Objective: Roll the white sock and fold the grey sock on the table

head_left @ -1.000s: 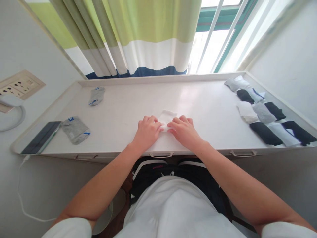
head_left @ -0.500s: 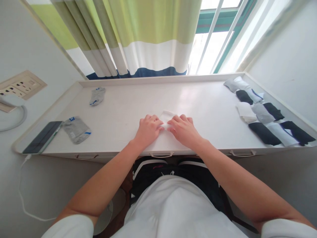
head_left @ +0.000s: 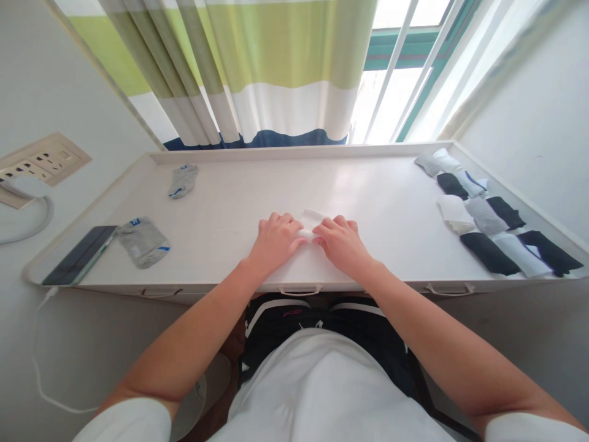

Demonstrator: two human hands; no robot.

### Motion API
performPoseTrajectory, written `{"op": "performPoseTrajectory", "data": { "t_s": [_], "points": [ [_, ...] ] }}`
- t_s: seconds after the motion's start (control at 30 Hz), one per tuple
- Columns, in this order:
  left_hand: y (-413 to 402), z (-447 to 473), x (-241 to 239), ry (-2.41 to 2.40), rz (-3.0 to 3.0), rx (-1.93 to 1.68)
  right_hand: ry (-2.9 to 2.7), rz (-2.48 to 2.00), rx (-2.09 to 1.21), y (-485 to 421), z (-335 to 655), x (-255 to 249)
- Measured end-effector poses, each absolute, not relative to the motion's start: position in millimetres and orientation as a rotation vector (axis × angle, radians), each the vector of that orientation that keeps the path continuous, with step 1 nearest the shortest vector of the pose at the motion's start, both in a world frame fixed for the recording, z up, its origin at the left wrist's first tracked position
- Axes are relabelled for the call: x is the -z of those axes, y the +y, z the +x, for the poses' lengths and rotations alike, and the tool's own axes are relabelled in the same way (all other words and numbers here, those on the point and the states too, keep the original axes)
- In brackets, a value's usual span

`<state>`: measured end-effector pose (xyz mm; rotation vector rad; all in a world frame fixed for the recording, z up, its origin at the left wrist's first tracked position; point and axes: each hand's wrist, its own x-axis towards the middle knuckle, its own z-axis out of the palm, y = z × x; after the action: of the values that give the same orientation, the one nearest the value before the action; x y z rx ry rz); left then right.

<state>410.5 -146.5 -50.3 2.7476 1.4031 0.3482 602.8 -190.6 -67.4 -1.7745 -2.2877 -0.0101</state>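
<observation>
Between my two hands lies a white sock [head_left: 313, 216], its near end rolled into a small tube and its far end flat on the white desk [head_left: 221, 196]. My left hand [head_left: 277, 239] has its fingers closed on the left end of the roll. On the right end, my right hand [head_left: 340, 239] pinches with thumb and fingers. Much of the roll is hidden under the fingers. Away to the left are two flat grey socks with blue marks, a small one [head_left: 183, 181] at the back and a wider one [head_left: 143, 242] nearer the front.
Rolled socks in black, white and grey [head_left: 488, 216] stand in rows at the desk's right end. A phone [head_left: 80, 255] with a white cable lies at the left edge. A raised rim [head_left: 276, 153] runs along the back, below the curtain [head_left: 285, 80].
Both hands stay on the white sock at nearly the same spot, the fingers shifting slightly on the roll. The whole view has tilted a little.
</observation>
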Motion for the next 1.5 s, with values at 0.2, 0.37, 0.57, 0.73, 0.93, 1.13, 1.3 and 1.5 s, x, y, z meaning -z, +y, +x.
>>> {"op": "performPoseTrajectory", "data": {
  "t_s": [0.2,0.37,0.57,0.73,0.93,1.13,1.3,1.5],
  "points": [
    [-138.0,406.9,53.4,1.311,2.736,-0.408,-2.301,-1.794,-0.034,-188.9,602.0,65.8],
    [-136.0,409.3,58.6,1.326,2.703,-0.386,-2.324,-1.830,0.012,-192.3,600.6,61.1],
    [-142.4,416.4,52.9,1.385,2.665,-0.309,-2.314,-1.785,0.061,-197.5,602.1,62.9],
    [-146.5,420.6,49.9,1.396,2.681,-0.266,-2.313,-1.805,0.083,-196.5,603.8,63.7],
    [-149.4,418.6,45.9,1.410,2.722,-0.295,-2.322,-1.811,0.045,-195.9,603.4,62.7],
    [-147.4,415.5,49.9,1.317,2.755,-0.409,-2.328,-1.836,0.018,-194.7,601.6,61.9],
    [-138.4,420.3,52.6,1.352,2.706,-0.336,-2.325,-1.855,0.067,-194.9,599.6,60.2],
    [-130.2,424.9,45.5,1.361,2.647,-0.240,-2.292,-1.820,0.141,-195.9,602.9,63.6]
  ]
}}
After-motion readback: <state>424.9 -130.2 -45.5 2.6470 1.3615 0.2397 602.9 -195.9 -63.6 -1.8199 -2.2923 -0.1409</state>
